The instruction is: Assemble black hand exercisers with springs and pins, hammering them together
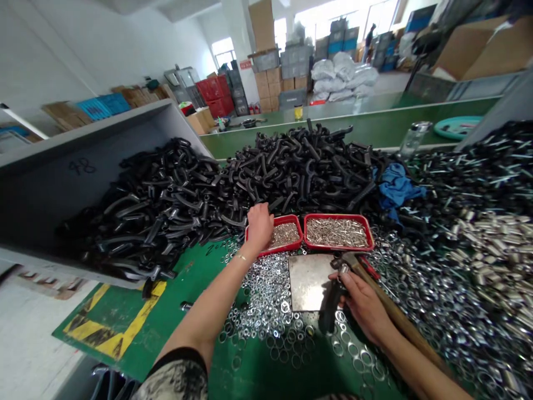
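Observation:
My left hand (260, 226) is at the left end of a small red tray (301, 240) of tiny metal pieces, by the front of a heap of black curved handles (300, 166). Its knuckles are bent and the fingers curl down out of sight, so what they hold is hidden. My right hand (364, 303) grips one black handle (328, 305), with a shiny metal part at its upper end, over a metal plate (306, 283). Beside that hand lies a hammer (391, 308) with a wooden shaft. Another red tray (370, 244) holds small metal pins.
Loose nuts (262, 300) and rings (287, 353) spread over the green table (166, 328). Metal sleeves (495, 250) and black parts are heaped at right. A grey bin (25, 211) tips handles out at left. A blue cloth (397, 186) and glass jar (416, 139) stand behind.

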`<state>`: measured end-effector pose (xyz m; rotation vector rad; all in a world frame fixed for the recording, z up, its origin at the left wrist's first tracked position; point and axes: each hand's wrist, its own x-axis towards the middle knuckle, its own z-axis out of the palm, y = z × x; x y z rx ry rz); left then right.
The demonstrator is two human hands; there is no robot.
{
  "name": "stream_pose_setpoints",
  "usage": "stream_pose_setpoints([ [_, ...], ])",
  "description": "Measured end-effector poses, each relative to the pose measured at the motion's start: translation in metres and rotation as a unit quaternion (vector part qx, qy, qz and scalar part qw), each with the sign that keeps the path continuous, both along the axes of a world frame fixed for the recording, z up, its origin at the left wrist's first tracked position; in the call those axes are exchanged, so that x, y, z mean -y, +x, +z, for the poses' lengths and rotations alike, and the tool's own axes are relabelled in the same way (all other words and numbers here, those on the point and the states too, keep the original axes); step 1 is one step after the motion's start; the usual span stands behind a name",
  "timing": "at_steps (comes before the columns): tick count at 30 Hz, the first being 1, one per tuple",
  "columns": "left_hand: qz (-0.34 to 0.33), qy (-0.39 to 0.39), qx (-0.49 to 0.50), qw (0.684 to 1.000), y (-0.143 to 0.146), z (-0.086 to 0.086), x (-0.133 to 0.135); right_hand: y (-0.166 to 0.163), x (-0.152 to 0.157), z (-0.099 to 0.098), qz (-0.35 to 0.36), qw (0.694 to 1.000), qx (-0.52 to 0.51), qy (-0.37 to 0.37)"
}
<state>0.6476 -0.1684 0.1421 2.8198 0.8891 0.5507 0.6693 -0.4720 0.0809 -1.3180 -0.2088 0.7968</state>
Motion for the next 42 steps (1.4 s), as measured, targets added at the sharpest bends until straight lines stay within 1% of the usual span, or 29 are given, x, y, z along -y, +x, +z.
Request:
stream_pose_setpoints([
  [1, 0.021, 0.005, -0.06, 0.998, 0.013, -0.001, -0.02, -0.001, -0.001, 0.001, -0.005, 1.0, -0.014, 0.01],
  [2, 0.024, 0.003, -0.087, 0.996, 0.023, -0.003, -0.034, -0.002, -0.002, 0.002, -0.009, 0.999, -0.027, 0.017],
  [4, 0.013, -0.008, -0.113, 0.994, 0.037, -0.008, -0.052, -0.002, -0.003, 0.002, -0.011, 0.999, -0.035, 0.015],
  [7, 0.001, -0.019, -0.092, 0.996, 0.038, -0.011, -0.061, 0.004, 0.0, -0.001, -0.019, 0.999, -0.004, -0.032],
  [10, -0.005, -0.061, 0.003, 0.998, 0.02, -0.002, -0.063, 0.014, 0.003, -0.006, -0.021, 0.997, 0.027, -0.067],
  [12, -0.011, -0.117, 0.089, 0.989, 0.001, 0.011, -0.06, 0.019, 0.003, -0.01, -0.018, 0.997, 0.035, -0.067],
  [15, -0.022, -0.174, 0.211, 0.962, -0.031, 0.038, -0.044, 0.022, -0.002, -0.011, -0.008, 0.998, 0.044, -0.052],
  [18, -0.055, -0.182, 0.339, 0.922, -0.058, 0.063, -0.012, 0.021, -0.008, -0.006, 0.028, 0.997, 0.06, -0.043],
  [19, -0.071, -0.192, 0.366, 0.908, -0.065, 0.067, 0.002, 0.02, -0.009, -0.004, 0.045, 0.995, 0.071, -0.05],
  [20, -0.087, -0.217, 0.376, 0.897, -0.071, 0.068, 0.018, 0.019, -0.01, -0.001, 0.059, 0.992, 0.089, -0.063],
  [21, -0.104, -0.261, 0.363, 0.888, -0.075, 0.065, 0.036, 0.018, -0.011, 0.003, 0.07, 0.988, 0.114, -0.08],
  [22, -0.121, -0.325, 0.328, 0.879, -0.077, 0.058, 0.054, 0.018, -0.012, 0.006, 0.077, 0.981, 0.148, -0.098],
  [24, -0.149, -0.478, 0.2, 0.842, -0.077, 0.036, 0.089, 0.017, -0.014, 0.013, 0.082, 0.959, 0.236, -0.133],
  [25, -0.154, -0.53, 0.14, 0.822, -0.076, 0.022, 0.104, 0.017, -0.015, 0.016, 0.083, 0.944, 0.284, -0.148],
  [26, -0.155, -0.557, 0.101, 0.81, -0.074, 0.009, 0.117, 0.017, -0.016, 0.019, 0.084, 0.927, 0.329, -0.16],
  [27, -0.152, -0.57, 0.079, 0.804, -0.071, -0.004, 0.128, 0.018, -0.016, 0.022, 0.086, 0.91, 0.367, -0.171],
  [29, -0.141, -0.571, 0.069, 0.805, -0.067, -0.021, 0.141, 0.02, -0.018, 0.026, 0.088, 0.884, 0.419, -0.189],
  [30, -0.137, -0.569, 0.071, 0.808, -0.066, -0.026, 0.144, 0.021, -0.018, 0.028, 0.089, 0.875, 0.434, -0.198],
  [32, -0.135, -0.567, 0.069, 0.81, -0.064, -0.029, 0.145, 0.023, -0.018, 0.029, 0.094, 0.862, 0.451, -0.212],
  [34, -0.143, -0.559, 0.057, 0.815, -0.064, -0.027, 0.144, 0.024, -0.018, 0.028, 0.099, 0.855, 0.459, -0.22],
  [36, -0.149, -0.54, 0.044, 0.827, -0.065, -0.025, 0.144, 0.024, -0.018, 0.027, 0.098, 0.854, 0.461, -0.22],
  [40, -0.141, -0.505, 0.023, 0.851, -0.063, -0.02, 0.149, 0.022, -0.018, 0.028, 0.07, 0.868, 0.451, -0.194],
  [42, -0.135, -0.465, 0.017, 0.875, -0.062, -0.019, 0.152, 0.021, -0.016, 0.03, 0.064, 0.874, 0.444, -0.186],
])
